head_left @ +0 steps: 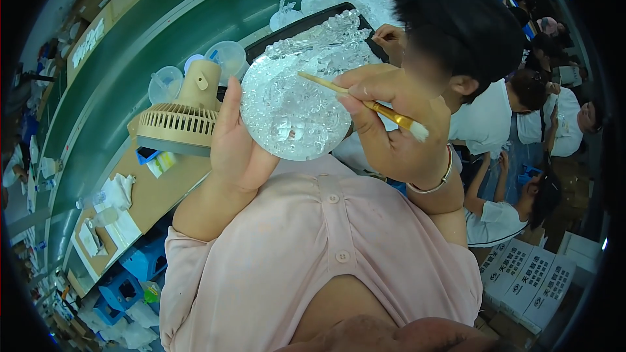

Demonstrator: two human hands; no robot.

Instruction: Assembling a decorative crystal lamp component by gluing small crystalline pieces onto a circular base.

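Your left hand [242, 150] grips the clear disc [297, 120], seemingly steadying it; your right hand [417, 101] pinches the brush [391, 115] handle-first, likely for precision.

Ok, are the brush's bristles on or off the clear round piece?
Off. The brush has its white bristles by the right hand, beyond the edge of the clear round piece; its slim handle tip shows over that piece.

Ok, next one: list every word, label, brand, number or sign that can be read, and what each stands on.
White cartons, lower right: dark printed characters and small logos; I won't copy the wording.
Green-and-white packet by the beige fan: any print is too small to read.
Brush in the right hand: none legible.
Clear disc in the left hand: none legible.
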